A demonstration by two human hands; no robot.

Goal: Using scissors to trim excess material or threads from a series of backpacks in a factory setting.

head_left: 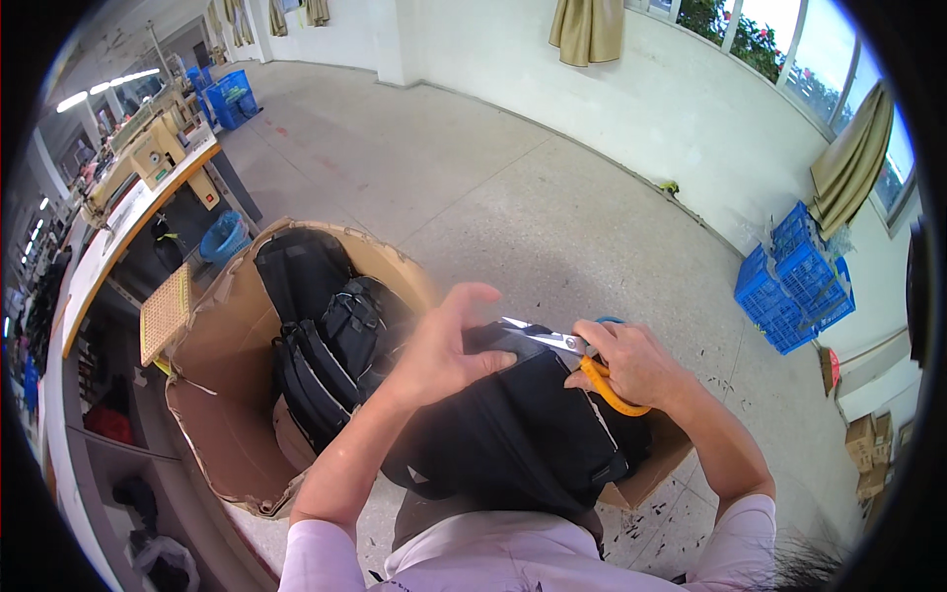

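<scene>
A black backpack lies across my lap, with a small white triangular mark on its side. My right hand grips scissors with orange handles, their metal blades pointing left above the bag's top edge. The blades look parted a little, with dark material by them. At the left of the blades, my left hand rests against the backpack, thumb lying on the fabric and index finger stretched away from it. Its other fingers are partly hidden.
A big torn cardboard box at left holds several black bags. Beyond it stands a sewing table with a machine and a blue basket. Blue crates and small cartons sit at right. Dark scraps litter the floor.
</scene>
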